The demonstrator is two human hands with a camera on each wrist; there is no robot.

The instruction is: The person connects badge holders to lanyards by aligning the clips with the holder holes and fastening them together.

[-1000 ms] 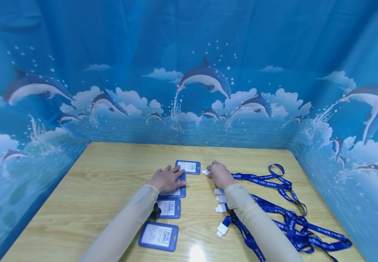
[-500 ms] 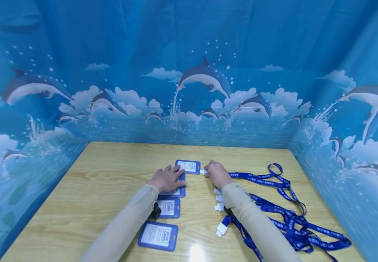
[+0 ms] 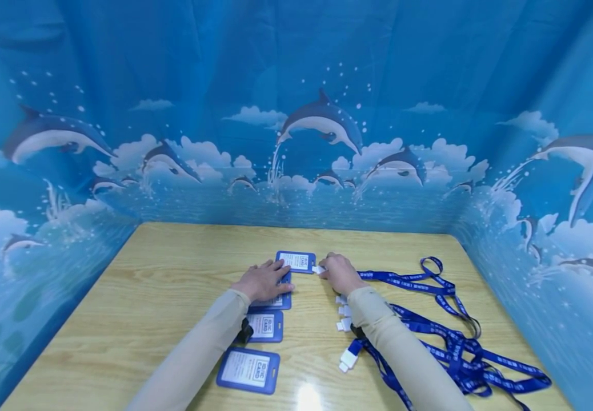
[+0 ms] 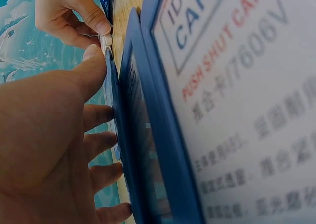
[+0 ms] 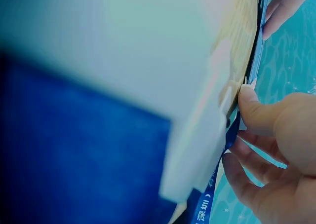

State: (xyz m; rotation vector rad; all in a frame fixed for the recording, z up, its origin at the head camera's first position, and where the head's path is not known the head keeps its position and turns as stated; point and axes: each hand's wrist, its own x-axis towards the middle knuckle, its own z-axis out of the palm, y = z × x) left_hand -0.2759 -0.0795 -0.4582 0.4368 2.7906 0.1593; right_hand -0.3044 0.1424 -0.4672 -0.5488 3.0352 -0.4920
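My left hand (image 3: 263, 282) lies with spread fingers over the farthest two blue ID card holders; its fingertips touch the near edge of the farthest card holder (image 3: 296, 261). The second card holder (image 3: 283, 297) is partly hidden under that hand. My right hand (image 3: 341, 274) pinches the white clip (image 3: 318, 269) of a blue lanyard (image 3: 404, 281) between thumb and fingers. That clip meets the slotted right end of the farthest holder; whether it passes through the slot cannot be told. The left wrist view shows the thumb (image 4: 93, 61) near the clip.
Two more card holders (image 3: 267, 326) (image 3: 249, 370) lie nearer on the wooden table (image 3: 173, 274). Right of them are several white clips (image 3: 348, 358), on blue lanyards (image 3: 461, 357) heaped in a tangle under and beyond the right forearm. A dolphin-print curtain (image 3: 296, 188) surrounds the table's back and sides.
My right hand has moved slightly left, bringing the white clip from a small gap up to the card holder's slotted end. The left hand has stayed in place.
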